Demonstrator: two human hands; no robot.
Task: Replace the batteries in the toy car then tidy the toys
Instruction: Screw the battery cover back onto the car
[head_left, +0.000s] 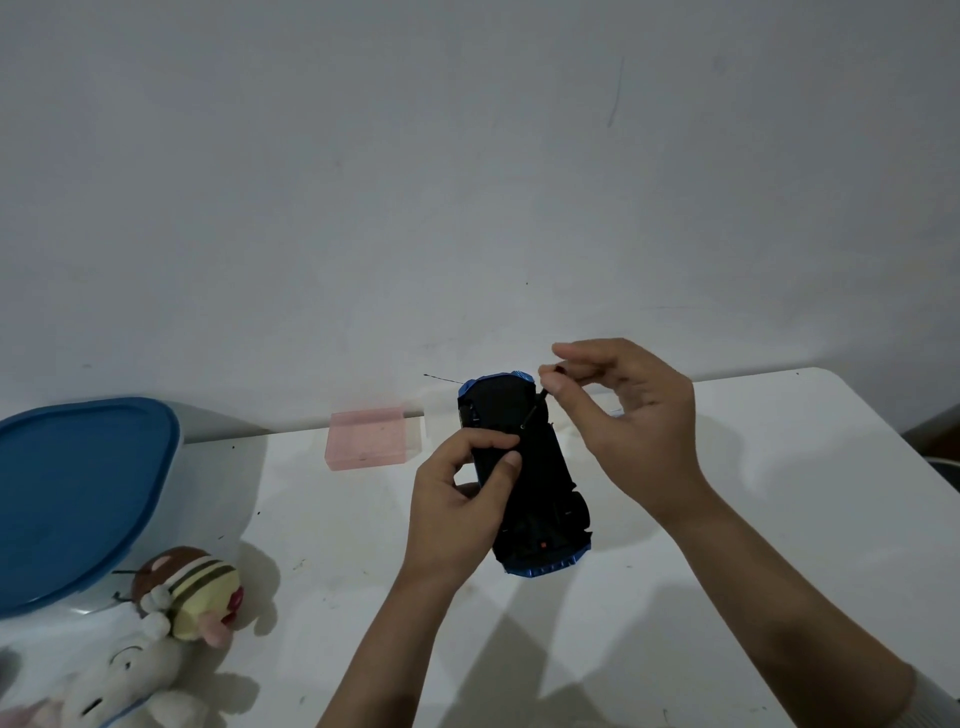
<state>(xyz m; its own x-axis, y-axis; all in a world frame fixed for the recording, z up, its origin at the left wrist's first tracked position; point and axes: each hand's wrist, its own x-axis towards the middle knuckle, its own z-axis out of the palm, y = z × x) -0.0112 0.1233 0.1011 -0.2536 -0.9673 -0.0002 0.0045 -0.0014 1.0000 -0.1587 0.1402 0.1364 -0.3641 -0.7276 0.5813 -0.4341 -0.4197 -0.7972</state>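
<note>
Dim, bluish light; soft shadows fall toward the viewer, edges perhaps slightly bowed, detail grainy.

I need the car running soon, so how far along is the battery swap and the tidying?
Early on. Done: the toy car is flipped belly-up. In hand: the left hand holds it above the table while the right hand works a thin screwdriver at its underside. Left: no batteries are visible, and the stuffed toys still lie beside the blue-lidded box.
</note>
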